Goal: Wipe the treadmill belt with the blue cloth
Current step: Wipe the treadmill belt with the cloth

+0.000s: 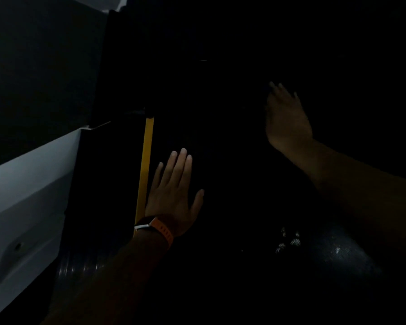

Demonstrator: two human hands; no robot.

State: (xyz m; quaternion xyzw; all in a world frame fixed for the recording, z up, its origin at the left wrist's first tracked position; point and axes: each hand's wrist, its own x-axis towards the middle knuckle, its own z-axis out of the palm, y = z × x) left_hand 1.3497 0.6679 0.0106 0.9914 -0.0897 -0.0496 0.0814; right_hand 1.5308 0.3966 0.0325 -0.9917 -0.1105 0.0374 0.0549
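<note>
Very dark frame, most of it near black. Your left hand (174,191) lies flat, palm down, fingers stretched out and close together, thumb splayed to the right. It rests on the dark treadmill belt (220,148), just right of the yellow stripe (145,165) that runs near-to-far along the belt's left edge. Nothing is in that hand; the grip is released. An orange watch strap (164,228) with a dark watch face sits on your left wrist, and the forearm comes in from the near left.

Your right hand (288,118) is farther out and to the right, well apart from the left one. Back of the hand faces the camera, fingers extended toward the far side, a bit blurred. The hand looks spread flat and not clenched, but what is under the palm is lost in the dark, so you cannot tell whether it presses on anything. The blue cloth cannot be made out anywhere in this view; its place cannot be told.

Left of the belt is the black side rail (108,172), and beyond that a pale grey-white panel (28,195) slants across the near left. A faint speckled patch (288,240) shows near right, below your right forearm; what it is cannot be told.
</note>
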